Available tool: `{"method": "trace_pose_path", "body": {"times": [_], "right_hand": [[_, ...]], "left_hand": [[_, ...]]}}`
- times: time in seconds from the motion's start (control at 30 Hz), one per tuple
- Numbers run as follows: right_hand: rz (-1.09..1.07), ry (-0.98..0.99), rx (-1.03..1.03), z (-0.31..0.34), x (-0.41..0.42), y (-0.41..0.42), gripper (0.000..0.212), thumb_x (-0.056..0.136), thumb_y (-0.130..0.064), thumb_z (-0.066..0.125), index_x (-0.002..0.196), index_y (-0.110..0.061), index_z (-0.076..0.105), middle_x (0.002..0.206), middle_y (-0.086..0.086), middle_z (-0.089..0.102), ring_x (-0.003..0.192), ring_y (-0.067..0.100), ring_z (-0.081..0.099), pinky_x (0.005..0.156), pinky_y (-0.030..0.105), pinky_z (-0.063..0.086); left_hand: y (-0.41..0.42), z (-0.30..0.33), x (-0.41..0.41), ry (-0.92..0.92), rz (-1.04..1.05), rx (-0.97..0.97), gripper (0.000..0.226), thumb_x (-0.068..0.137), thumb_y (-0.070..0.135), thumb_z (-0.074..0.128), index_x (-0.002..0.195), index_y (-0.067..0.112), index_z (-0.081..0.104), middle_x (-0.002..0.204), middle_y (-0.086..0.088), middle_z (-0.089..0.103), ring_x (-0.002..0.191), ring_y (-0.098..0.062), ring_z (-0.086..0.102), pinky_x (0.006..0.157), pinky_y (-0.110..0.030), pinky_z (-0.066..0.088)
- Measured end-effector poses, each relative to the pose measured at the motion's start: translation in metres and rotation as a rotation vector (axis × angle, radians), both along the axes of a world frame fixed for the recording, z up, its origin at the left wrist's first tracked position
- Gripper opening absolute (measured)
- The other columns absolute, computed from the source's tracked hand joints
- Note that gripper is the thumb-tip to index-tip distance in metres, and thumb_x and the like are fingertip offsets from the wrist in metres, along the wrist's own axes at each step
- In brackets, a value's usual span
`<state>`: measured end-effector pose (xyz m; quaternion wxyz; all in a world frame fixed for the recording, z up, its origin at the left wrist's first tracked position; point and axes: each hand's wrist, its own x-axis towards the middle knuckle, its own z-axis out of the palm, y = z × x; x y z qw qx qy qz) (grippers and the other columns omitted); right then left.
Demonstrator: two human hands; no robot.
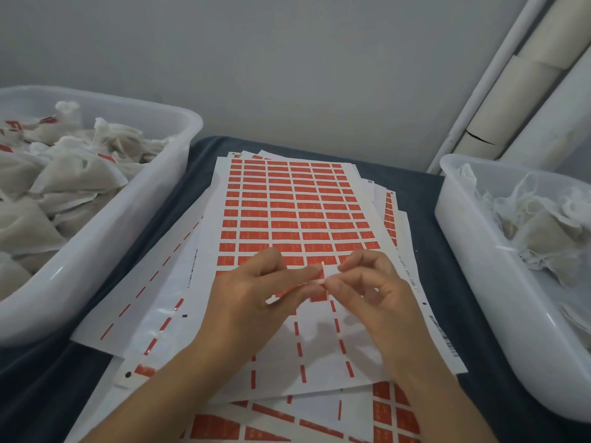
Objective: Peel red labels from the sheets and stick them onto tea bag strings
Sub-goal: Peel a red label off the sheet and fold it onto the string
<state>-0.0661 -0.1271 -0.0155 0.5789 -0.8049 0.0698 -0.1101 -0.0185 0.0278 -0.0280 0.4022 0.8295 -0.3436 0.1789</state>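
Note:
A stack of white sheets [297,203] printed with rows of red labels lies on the dark cloth in front of me. The near part of the top sheet is stripped to white backing with thin red strips. Above it, my left hand [256,292] and my right hand [374,289] meet fingertip to fingertip. Between them they pinch a peeled red label [287,290] with a white edge. Whether a tea bag string lies in the pinch I cannot tell.
A white plastic tub [134,203] at the left holds several tea bags, some with red labels. Another white tub [473,251] at the right holds several white tea bags. A grey wall and white pipes [511,91] stand behind.

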Motion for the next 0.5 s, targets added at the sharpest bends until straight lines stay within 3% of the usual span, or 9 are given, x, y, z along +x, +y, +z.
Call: {"method": "trace_pose_path", "body": {"times": [0.2, 0.33, 0.4, 0.5], "right_hand": [[-0.053, -0.092, -0.352, -0.001, -0.001, -0.006, 0.012, 0.067, -0.051, 0.058, 0.075, -0.042, 0.057, 0.103, -0.032, 0.046, 0.106, -0.016, 0.039, 0.089, 0.000, 0.027], [-0.112, -0.276, -0.559, -0.003, -0.001, -0.002, 0.014, 0.078, -0.043, 0.061, 0.082, -0.030, 0.062, 0.107, -0.022, 0.047, 0.100, -0.007, 0.046, 0.090, 0.009, 0.028], [-0.154, -0.304, -0.488, 0.000, -0.001, -0.002, 0.008, 0.075, -0.038, 0.062, 0.080, -0.033, 0.059, 0.105, -0.024, 0.050, 0.096, -0.006, 0.051, 0.082, 0.003, 0.035], [-0.197, -0.218, -0.067, 0.008, -0.003, -0.004, 0.017, 0.072, -0.046, 0.060, 0.085, -0.036, 0.058, 0.099, -0.038, 0.056, 0.100, -0.011, 0.054, 0.072, -0.002, 0.041]], "left_hand": [[0.000, 0.000, -0.002, -0.039, -0.014, 0.078, 0.033, 0.079, 0.033, 0.051, 0.090, 0.013, 0.075, 0.069, 0.004, 0.066, 0.062, 0.003, 0.050, 0.058, -0.005, 0.041], [-0.001, 0.000, -0.001, -0.103, -0.022, 0.061, 0.031, 0.078, 0.032, 0.053, 0.088, 0.013, 0.075, 0.068, 0.006, 0.067, 0.058, -0.004, 0.060, 0.053, -0.012, 0.049], [-0.001, 0.004, -0.002, 0.032, -0.047, -0.029, 0.025, 0.077, 0.038, 0.058, 0.087, 0.022, 0.075, 0.065, 0.018, 0.063, 0.063, -0.005, 0.058, 0.050, -0.006, 0.045], [-0.003, 0.015, -0.006, 0.549, -0.041, -0.354, 0.014, 0.060, 0.054, 0.060, 0.069, 0.049, 0.070, 0.062, 0.019, 0.064, 0.070, -0.003, 0.058, 0.054, -0.008, 0.044]]}}
